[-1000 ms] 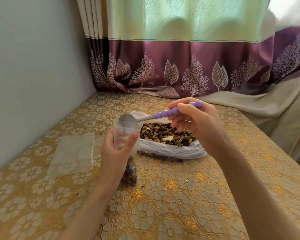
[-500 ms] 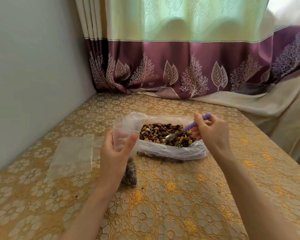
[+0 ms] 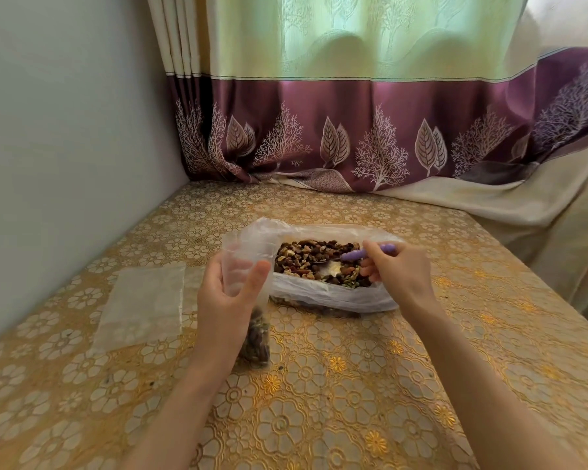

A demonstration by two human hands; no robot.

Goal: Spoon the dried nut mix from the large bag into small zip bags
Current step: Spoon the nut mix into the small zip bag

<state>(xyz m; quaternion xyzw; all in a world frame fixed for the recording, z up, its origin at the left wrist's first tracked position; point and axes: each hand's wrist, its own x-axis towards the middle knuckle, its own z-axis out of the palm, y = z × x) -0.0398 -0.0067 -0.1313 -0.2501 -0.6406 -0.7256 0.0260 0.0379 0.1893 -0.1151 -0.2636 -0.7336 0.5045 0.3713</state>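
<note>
The large clear bag lies open on the table, full of dried nut mix. My left hand grips a small zip bag upright with its mouth open just left of the large bag; a little mix sits in its bottom. My right hand holds a purple-handled spoon, its metal bowl dipped into the mix.
A flat stack of empty small zip bags lies on the gold floral tablecloth at the left. A wall runs along the left side, and a purple and green curtain hangs behind the table. The table's right edge drops off beside draped cloth.
My right hand moved the spoon from over the small bag's mouth down and right into the large bag's mix. The left hand and small bag stayed put.
</note>
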